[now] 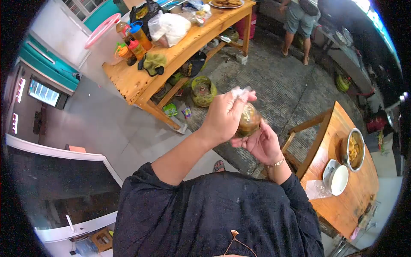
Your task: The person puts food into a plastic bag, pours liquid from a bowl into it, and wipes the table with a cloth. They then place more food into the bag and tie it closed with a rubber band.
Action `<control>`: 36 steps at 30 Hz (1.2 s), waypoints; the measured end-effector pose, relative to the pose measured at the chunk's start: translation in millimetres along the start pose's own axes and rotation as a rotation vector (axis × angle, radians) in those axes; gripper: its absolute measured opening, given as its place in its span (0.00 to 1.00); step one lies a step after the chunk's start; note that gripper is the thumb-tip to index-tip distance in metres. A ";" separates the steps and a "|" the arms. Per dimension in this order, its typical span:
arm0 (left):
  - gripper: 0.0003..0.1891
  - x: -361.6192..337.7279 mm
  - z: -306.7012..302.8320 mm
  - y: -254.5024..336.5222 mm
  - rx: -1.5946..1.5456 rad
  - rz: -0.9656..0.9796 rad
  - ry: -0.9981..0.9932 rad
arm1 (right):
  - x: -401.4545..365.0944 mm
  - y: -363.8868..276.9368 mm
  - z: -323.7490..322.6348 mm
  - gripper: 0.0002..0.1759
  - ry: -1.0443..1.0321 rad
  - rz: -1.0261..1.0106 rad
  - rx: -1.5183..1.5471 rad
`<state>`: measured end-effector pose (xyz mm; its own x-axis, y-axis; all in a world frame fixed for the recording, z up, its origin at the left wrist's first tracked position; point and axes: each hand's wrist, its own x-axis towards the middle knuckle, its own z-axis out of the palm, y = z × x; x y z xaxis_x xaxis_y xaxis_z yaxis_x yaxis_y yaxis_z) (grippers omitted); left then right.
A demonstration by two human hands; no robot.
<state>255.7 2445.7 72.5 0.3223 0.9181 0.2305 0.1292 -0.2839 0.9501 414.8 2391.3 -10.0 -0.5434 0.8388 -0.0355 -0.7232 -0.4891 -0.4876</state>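
Observation:
A clear plastic bag (pixel 249 121) with brownish liquid and food inside hangs in front of my body. My left hand (pixel 224 113) grips its gathered top, fingers pinched round the clear plastic. Beneath and beside the filled part is my right hand (pixel 262 143), palm up with its fingers apart, touching the lower side of the bag. A bracelet circles the right wrist.
A wooden table (pixel 180 53) at the upper left bears sauce bottles, a cloth (pixel 153 64) and a white bag (pixel 169 28). On the right wooden table (pixel 351 197) are a metal bowl of food (pixel 354 150) and white bowls (pixel 338 180). Another person (pixel 301 21) stands at the back.

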 end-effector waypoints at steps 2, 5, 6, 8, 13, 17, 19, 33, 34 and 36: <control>0.14 -1.9 -19.9 -3.7 0.130 0.100 -0.058 | 24.8 6.2 -6.5 0.33 0.043 0.119 0.058; 0.15 -7.3 -41.9 -16.2 0.558 0.317 -0.061 | 50.9 12.0 -27.3 0.36 0.088 0.300 0.026; 0.15 -10.5 -45.8 -21.3 0.572 0.291 -0.025 | 57.8 13.3 -23.5 0.36 0.137 0.325 -0.033; 0.14 -13.9 -51.9 -34.0 0.598 0.240 0.050 | 67.5 14.3 -17.5 0.38 0.232 0.372 -0.160; 0.09 -16.0 -75.3 -49.0 0.747 -0.067 0.199 | 75.8 28.3 -23.9 0.53 0.057 0.056 -0.784; 0.13 -15.6 -91.0 -52.8 0.657 -0.096 0.348 | 87.2 31.9 -9.5 0.51 -0.108 -0.125 -1.275; 0.13 -15.8 -96.6 -55.0 0.693 -0.139 0.407 | 97.1 35.6 -14.2 0.44 -0.099 -0.073 -1.032; 0.06 -44.2 -140.0 -63.3 0.925 -0.113 0.289 | 168.4 47.3 -28.0 0.22 0.224 0.699 -0.286; 0.05 -45.5 -148.6 -69.6 0.887 -0.054 0.318 | 174.6 51.6 -28.0 0.23 0.226 0.699 -0.307; 0.04 -51.1 -166.8 -84.7 0.783 0.006 0.363 | 187.1 56.4 -19.2 0.26 0.187 0.674 -0.318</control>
<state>71.8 2469.0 15.2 0.0226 0.9097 0.4145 0.7807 -0.2751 0.5611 280.5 2525.2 -60.8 -0.7218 0.4238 -0.5471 -0.0880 -0.8404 -0.5348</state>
